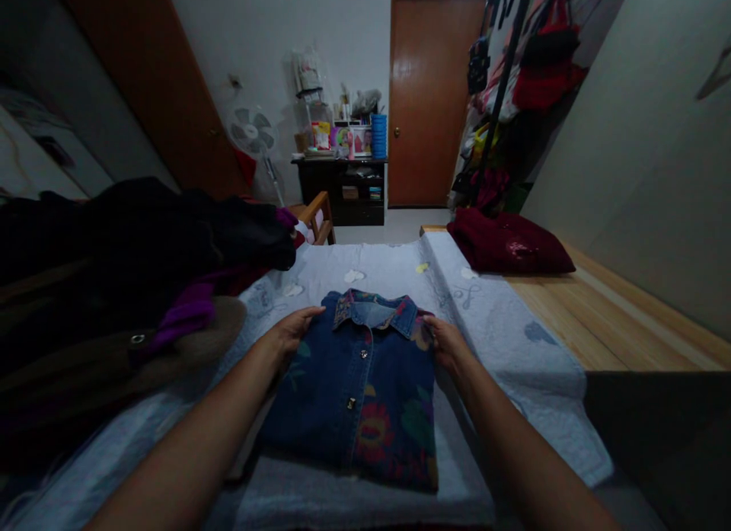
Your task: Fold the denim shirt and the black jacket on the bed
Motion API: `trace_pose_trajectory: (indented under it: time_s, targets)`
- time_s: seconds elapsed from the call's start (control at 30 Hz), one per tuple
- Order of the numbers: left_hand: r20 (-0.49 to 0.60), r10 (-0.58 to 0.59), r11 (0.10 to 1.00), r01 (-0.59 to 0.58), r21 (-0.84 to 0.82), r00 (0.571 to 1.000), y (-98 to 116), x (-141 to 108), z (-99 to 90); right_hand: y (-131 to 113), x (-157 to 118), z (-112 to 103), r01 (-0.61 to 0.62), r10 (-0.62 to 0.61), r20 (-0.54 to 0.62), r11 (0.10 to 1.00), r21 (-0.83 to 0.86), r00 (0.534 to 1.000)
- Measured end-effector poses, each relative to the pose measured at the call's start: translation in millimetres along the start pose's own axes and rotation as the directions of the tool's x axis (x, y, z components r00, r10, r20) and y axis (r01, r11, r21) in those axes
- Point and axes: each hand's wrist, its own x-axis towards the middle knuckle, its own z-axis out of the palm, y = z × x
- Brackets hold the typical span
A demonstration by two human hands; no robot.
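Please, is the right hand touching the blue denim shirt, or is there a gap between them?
Touching. The head view shows it: the right hand has its fingers at the shoulder edge of the denim shirt, with no gap between.

A pale cloth (pixel 377 258) with little pictures on it is spread under the blue shirt (pixel 325 394), which lies folded with its buttons facing up. To the right of the shirt, the cloth goes up over part of a wooden ledge (pixel 553 310). A dark red piece of clothing (pixel 508 241) sits up there, farther away than the shirt. To the left of the shirt is a big heap of dark clothes (pixel 142 226), with a purple bit (pixel 188 308) poking out.
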Motion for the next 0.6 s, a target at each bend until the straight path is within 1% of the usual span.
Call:
trace_pose_trajectory:
  time_s: [0.1, 0.17, 0.27, 0.3, 0.33, 0.37, 0.43, 0.5, 0.6]
  targets:
    - [-0.009, -0.005, 0.999, 0.005, 0.052, 1.0, 15.9, 15.6, 7.0, -9.4, 11.2, 3.8, -0.059, 0.059, 0.021, 0.998, 0.011, 0.998]
    - [0.007, -0.032, 0.996, 0.031, 0.083, 0.999, 22.1, 24.1, 10.8, -15.4, 16.3, 4.8, -0.119, 0.119, 0.054, 0.993, -0.013, 0.991]
    - [0.059, -0.066, 0.992, 0.059, 0.113, 0.996, 26.2, 34.3, 12.8, -20.6, 20.4, 6.2, -0.234, 0.241, 0.13, 0.97, -0.064, 0.962]
    - [0.075, -0.065, 0.991, 0.056, 0.119, 0.995, 26.7, 37.3, 11.7, -21.1, 21.0, 6.7, -0.253, 0.263, 0.162, 0.964, -0.084, 0.951]
    - [0.086, -0.058, 0.991, 0.047, 0.123, 0.995, 26.9, 40.1, 9.4, -21.2, 21.5, 7.3, -0.241, 0.255, 0.196, 0.966, -0.097, 0.947]
    - [0.095, -0.05, 0.991, 0.038, 0.127, 0.994, 26.7, 42.7, 6.1, -20.9, 21.8, 7.7, -0.196, 0.215, 0.231, 0.975, -0.1, 0.949]
    - [0.119, -0.037, 0.992, 0.021, 0.128, 0.992, 25.7, 47.3, -3.5, -20.3, 22.1, 7.7, -0.068, 0.09, 0.309, 0.994, -0.081, 0.947]
    - [0.162, -0.015, 0.994, -0.002, 0.106, 0.987, 23.5, 51.0, -15.0, -20.5, 22.4, 6.4, 0.041, -0.025, 0.372, 0.999, -0.035, 0.928]
    - [0.245, 0.041, 0.998, -0.052, 0.04, 0.969, 18.7, 55.0, -28.5, -21.5, 24.5, 3.3, 0.084, -0.089, 0.444, 0.996, 0.031, 0.892]
